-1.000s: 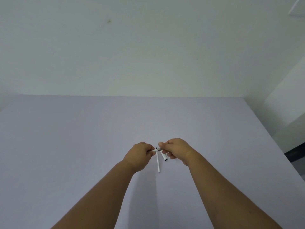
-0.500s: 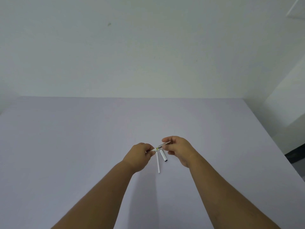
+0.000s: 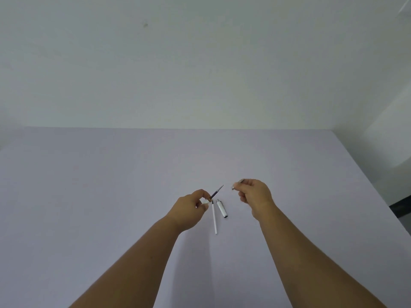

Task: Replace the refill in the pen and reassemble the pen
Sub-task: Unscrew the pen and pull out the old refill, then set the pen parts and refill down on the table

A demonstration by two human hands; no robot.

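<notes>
My left hand (image 3: 191, 210) pinches the pen body, mostly hidden in the fingers, with a dark refill (image 3: 216, 192) sticking out up and to the right. My right hand (image 3: 253, 194) is closed on a small silver tip piece (image 3: 237, 183), held apart from the refill's point. On the table between my hands lie a thin white spare refill (image 3: 214, 216) and a short white-and-silver pen cap (image 3: 222, 208), side by side.
The pale lilac table (image 3: 111, 185) reaches to a white wall at the back. Its right edge runs diagonally past my right arm, with a drop to a dark floor (image 3: 400, 207) beyond.
My hands were joined at the pen; the right hand has pulled away to the right with the tip piece, baring the dark refill in the left hand.
</notes>
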